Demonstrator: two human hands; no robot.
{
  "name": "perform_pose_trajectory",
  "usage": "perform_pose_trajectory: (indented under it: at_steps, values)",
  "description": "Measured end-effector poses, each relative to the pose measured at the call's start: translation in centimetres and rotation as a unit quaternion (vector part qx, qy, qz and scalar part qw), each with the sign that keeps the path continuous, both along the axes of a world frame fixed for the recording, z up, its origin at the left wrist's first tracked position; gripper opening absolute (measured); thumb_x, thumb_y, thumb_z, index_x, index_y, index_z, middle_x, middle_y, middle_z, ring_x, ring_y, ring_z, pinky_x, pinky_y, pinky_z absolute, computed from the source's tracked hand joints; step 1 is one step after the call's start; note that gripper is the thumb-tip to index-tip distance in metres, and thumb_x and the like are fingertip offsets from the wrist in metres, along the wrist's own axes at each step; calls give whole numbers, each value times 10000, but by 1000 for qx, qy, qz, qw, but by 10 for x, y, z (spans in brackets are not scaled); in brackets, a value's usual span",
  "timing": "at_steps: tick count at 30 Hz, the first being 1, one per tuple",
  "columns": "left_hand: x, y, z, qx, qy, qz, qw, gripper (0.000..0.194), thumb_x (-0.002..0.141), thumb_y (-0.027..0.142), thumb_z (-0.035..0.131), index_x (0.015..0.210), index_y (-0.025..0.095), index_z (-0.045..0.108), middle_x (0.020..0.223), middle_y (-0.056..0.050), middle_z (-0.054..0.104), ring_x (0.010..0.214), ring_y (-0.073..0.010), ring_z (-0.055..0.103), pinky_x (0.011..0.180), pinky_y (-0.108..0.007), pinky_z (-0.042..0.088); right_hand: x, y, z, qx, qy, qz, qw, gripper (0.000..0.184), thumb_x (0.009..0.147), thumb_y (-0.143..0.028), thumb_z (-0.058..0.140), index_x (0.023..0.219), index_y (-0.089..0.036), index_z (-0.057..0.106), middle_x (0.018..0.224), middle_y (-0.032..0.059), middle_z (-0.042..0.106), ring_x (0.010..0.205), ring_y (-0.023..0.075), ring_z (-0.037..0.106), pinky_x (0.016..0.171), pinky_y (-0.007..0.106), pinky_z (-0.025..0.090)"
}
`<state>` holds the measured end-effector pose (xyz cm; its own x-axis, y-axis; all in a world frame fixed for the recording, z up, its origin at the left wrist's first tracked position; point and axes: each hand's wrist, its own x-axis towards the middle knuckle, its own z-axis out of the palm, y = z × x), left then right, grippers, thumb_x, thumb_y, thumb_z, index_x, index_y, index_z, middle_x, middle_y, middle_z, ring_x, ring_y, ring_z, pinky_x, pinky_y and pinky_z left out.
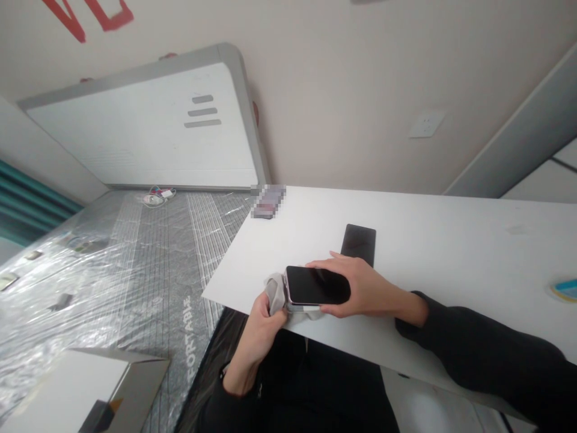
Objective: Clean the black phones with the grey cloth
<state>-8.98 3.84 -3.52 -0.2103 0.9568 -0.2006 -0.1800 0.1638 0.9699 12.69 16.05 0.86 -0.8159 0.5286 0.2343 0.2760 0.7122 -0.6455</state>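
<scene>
A tilted view from a person's head looks down across a beige wall (342, 66), a white panel with a grey frame (135, 129) and a grey mattress wrapped in clear plastic (135, 276). A white table (451, 234) runs across the right of the view, with a white box (67, 391) at the lower left, beside the mattress. The person's arms, in black sleeves, reach in at the table's near edge. The right hand (365, 288) is curved over a black-screened smartphone (315, 285) with a pale pink rim, fingers spread across the glass and thumb at its lower edge, firmly holding it at the table's near corner; whether the smartphone touches the table cannot be told. The left hand (256, 334) is closed, pinching a grey cloth (274, 294) against the smartphone's end. A second dark phone (358, 243) lies flat on the table just beyond the right hand. A blurred object (268, 201) sits at the table's far corner, and a white cable and charger (157, 195) lie on the mattress.
</scene>
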Motion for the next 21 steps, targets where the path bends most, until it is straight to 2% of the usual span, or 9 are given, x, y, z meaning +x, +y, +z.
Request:
perform_pose_trajectory:
  at_steps: [2,3,4,6,11,16,18,21]
  values:
    - [2,-1,0,-9,13,6,1000,353,678,279,756,1010,180,684,940,-23,706,880,-204,637,835,-298,513,1,-2,6,56,-51,0,997,604,778,-410,756,1317,-164,637,1193,128,765,1037,342,743,922,488,555]
    - [4,-1,0,-13,20,9,1000,335,680,270,739,997,180,679,920,-15,697,862,-196,629,820,-290,509,1,-4,9,85,-82,2,993,599,775,-390,738,1309,-138,636,1137,140,775,972,350,756,808,452,573]
    - [6,-1,1,-17,28,11,999,317,680,261,719,983,179,676,901,-9,688,842,-188,619,803,-282,504,1,-6,12,111,-112,5,987,603,772,-364,719,1312,-110,627,1092,150,780,920,358,762,723,429,566]
    - [11,0,3,-25,49,16,998,297,669,235,677,960,173,672,879,-2,676,820,-179,602,779,-271,493,0,-9,18,153,-157,15,975,627,773,-299,674,1346,-61,586,1068,167,775,879,367,762,648,413,537]
    - [31,12,16,-41,70,34,996,258,632,205,636,887,173,652,832,4,652,770,-166,566,723,-261,464,2,-8,30,171,-183,3,968,580,795,-148,569,1369,-69,546,1118,148,759,894,325,756,698,399,530]
    - [52,31,34,-16,22,46,999,219,612,195,648,829,192,621,771,23,626,732,-155,550,694,-249,438,13,3,40,173,-195,-65,963,578,874,-143,555,1445,-62,515,1099,169,780,895,329,767,741,423,575]
    - [60,40,41,-15,-27,49,998,250,600,183,668,846,188,623,736,36,614,693,-138,534,656,-232,416,16,7,40,187,-156,-105,964,564,906,-125,527,1468,-81,511,1239,185,748,1017,326,760,826,441,599]
    - [74,55,46,-14,-74,49,996,293,586,173,684,874,173,628,733,43,619,654,-112,510,615,-212,393,20,15,38,224,-49,-186,955,503,943,-87,453,1433,-121,564,1437,155,647,1243,290,680,991,434,585]
